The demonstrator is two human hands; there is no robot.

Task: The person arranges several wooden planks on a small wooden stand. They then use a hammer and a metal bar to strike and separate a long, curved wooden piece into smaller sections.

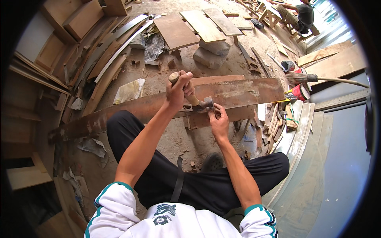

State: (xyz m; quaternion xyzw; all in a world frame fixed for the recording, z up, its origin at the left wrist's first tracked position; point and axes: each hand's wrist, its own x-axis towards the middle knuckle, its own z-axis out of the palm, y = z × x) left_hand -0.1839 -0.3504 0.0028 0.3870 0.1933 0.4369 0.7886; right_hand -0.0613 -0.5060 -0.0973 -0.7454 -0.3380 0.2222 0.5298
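"Sitting with knees spread in black trousers [158, 184], the person reaches forward. How are the arms set?"

"Both forearms angle inward. The left one rises toward the right, and its left hand [177, 90] is curled in a fist around a wooden-handled tool [192, 98]. The right forearm tilts to the left, lower down, and its right hand [219, 125] brings thumb and fingertips up to the tool's metal end."

"Are those fingertips holding it?"

"I can't tell; they may be pinching something small there instead."

"Which way does the tool point?"

"Its long axis slants: the butt sticks out up and left of the fist, the metal end lies down and right, close by the right fingertips. All of it is over a long brown plank [246, 93]; contact is unclear."

"And the plank?"

"Crosswise beyond the knees, from lower left to upper right."

"Farther off?"

"A stone block [209, 57], then three flat boards [201, 24] side by side; at upper right, another person [304, 18] sits."
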